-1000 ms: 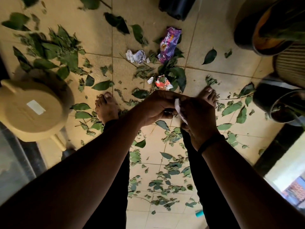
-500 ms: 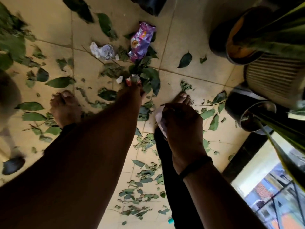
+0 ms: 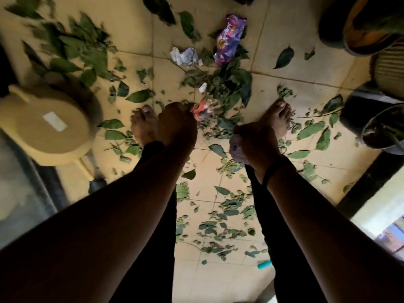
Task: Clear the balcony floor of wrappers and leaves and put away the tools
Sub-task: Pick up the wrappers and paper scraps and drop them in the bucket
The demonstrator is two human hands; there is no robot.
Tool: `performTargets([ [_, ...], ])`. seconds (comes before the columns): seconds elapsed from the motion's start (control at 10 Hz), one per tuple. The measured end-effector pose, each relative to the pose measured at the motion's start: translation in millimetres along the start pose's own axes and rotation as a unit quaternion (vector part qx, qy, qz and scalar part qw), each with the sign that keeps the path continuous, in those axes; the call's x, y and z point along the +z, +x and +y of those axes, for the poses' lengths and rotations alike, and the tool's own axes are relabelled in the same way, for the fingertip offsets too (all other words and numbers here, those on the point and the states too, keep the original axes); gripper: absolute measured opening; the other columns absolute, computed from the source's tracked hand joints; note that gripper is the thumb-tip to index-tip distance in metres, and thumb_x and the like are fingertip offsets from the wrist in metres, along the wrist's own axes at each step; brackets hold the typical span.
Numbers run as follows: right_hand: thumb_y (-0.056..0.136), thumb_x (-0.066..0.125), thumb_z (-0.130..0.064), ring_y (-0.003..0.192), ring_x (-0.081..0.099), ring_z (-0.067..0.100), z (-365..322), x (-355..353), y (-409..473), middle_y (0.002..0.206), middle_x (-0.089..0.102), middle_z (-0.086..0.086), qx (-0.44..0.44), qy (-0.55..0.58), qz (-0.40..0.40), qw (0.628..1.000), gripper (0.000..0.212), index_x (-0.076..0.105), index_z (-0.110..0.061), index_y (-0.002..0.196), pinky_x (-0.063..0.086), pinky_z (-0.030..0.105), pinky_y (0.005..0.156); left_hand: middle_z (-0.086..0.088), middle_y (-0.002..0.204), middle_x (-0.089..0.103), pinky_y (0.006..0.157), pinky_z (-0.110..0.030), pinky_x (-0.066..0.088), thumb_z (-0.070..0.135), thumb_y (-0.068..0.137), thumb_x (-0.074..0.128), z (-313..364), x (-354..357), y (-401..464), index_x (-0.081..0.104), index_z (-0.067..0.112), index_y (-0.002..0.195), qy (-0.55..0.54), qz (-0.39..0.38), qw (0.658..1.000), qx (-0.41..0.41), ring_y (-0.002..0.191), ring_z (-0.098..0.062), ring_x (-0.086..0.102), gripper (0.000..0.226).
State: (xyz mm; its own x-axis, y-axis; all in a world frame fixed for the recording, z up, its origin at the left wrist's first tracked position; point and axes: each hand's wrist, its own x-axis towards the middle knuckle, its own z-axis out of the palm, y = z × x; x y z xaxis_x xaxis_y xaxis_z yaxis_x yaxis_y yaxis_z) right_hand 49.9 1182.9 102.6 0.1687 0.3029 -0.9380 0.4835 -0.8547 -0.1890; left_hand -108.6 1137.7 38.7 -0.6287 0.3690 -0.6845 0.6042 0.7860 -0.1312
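Standing barefoot on the tiled balcony floor, bent over the litter. Left hand now down at the red-and-white wrapper, fingers curled onto its near edge; a second ago joined to the right hand at waist height, half a second ago only stretching toward this wrapper. Grip looks made, though the fingertips sit hidden behind the knuckles, so possibly just touching. Right hand drawn back beside the right foot, closed round a crumpled pale wrapper that bulges out on the thumb side, as in both earlier views.

So: one wrapper already collected, a second being taken. Still lying on the tiles farther out: a purple snack wrapper, a crumpled white paper just to its left, a small white scrap among the foliage. Green leaves scattered nearly everywhere, thickest at upper left and between the feet. Cream plastic tub upside down at the left, dark plant pots at the right, a teal handle low near the right leg, tool type unclear. Early in the job by the look of it: leaves untouched, most wrappers remaining, tools not yet stowed.
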Motion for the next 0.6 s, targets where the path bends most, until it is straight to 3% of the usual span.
performTargets([
  [0.1, 0.096, 0.053, -0.003, 0.107, 0.062, 0.028, 12.6, 9.6, 6.7, 0.105, 0.068, 0.007, 0.029, 0.066, -0.002, 0.997, 0.023, 0.071, -0.016, 0.102, 0.037, 0.011, 0.069, -0.011, 0.111, 0.06, 0.089, -0.047, 0.05, 0.047, 0.092, 0.059, -40.2, 7.0, 11.1, 0.072, 0.018, 0.093, 0.062, 0.118, 0.987, 0.086, 0.105, -0.036, 0.055, 0.031],
  [0.2, 0.097, 0.05, -0.004, 0.114, 0.06, 0.033, 10.0, 12.1, 2.7, 0.115, 0.067, 0.015, 0.053, 0.094, -0.009, 0.994, 0.024, 0.069, -0.006, 0.112, 0.039, 0.016, 0.071, -0.011, 0.109, 0.061, 0.085, -0.044, 0.051, 0.043, 0.089, 0.063, -49.6, 0.8, 11.4, 0.066, 0.015, 0.093, 0.049, 0.105, 0.985, 0.125, 0.104, -0.033, 0.058, 0.028],
  [0.3, 0.102, 0.05, -0.015, 0.089, 0.064, 0.024, -0.9, 8.5, -6.8, 0.083, 0.06, 0.006, 0.012, -0.002, -0.024, 1.0, 0.023, 0.06, -0.014, 0.082, 0.041, 0.025, 0.069, 0.002, 0.088, 0.069, 0.079, -0.04, 0.055, 0.067, 0.084, 0.058, -41.3, -7.7, 9.6, 0.06, 0.029, 0.085, -0.079, 0.043, 0.989, 0.113, 0.084, -0.023, 0.066, 0.038],
  [0.4, 0.101, 0.058, -0.03, 0.057, 0.052, 0.006, -7.4, 6.6, -11.7, 0.062, 0.049, 0.0, -0.025, -0.022, -0.045, 0.998, 0.037, 0.051, -0.019, 0.066, 0.041, 0.022, 0.055, 0.003, 0.083, 0.072, 0.072, -0.041, 0.06, 0.05, 0.082, 0.072, -26.0, -7.8, 4.6, 0.059, 0.032, 0.08, -0.289, -0.095, 0.951, 0.054, 0.074, -0.017, 0.071, 0.023],
  [0.5, 0.094, 0.068, -0.032, 0.085, 0.034, 0.0, -16.1, -2.1, -23.5, 0.095, 0.044, 0.018, -0.036, 0.016, -0.038, 0.999, 0.047, 0.061, 0.014, 0.101, 0.048, 0.034, 0.063, -0.001, 0.079, 0.074, 0.061, -0.028, 0.058, 0.012, 0.084, 0.076, 2.5, -18.1, -11.7, 0.066, 0.022, 0.085, -0.438, -0.303, 0.846, 0.031, 0.071, -0.012, 0.072, 0.014],
  [0.6, 0.093, 0.069, -0.033, 0.045, 0.042, 0.017, -13.0, 0.7, -19.6, 0.057, 0.037, -0.012, -0.084, -0.016, -0.005, 0.996, 0.018, 0.074, -0.016, 0.093, 0.051, 0.044, 0.067, 0.003, 0.076, 0.073, 0.061, -0.025, 0.054, 0.01, 0.084, 0.076, 13.9, -19.1, -13.6, 0.068, 0.021, 0.085, -0.434, -0.381, 0.814, 0.054, 0.073, -0.01, 0.07, 0.013],
])
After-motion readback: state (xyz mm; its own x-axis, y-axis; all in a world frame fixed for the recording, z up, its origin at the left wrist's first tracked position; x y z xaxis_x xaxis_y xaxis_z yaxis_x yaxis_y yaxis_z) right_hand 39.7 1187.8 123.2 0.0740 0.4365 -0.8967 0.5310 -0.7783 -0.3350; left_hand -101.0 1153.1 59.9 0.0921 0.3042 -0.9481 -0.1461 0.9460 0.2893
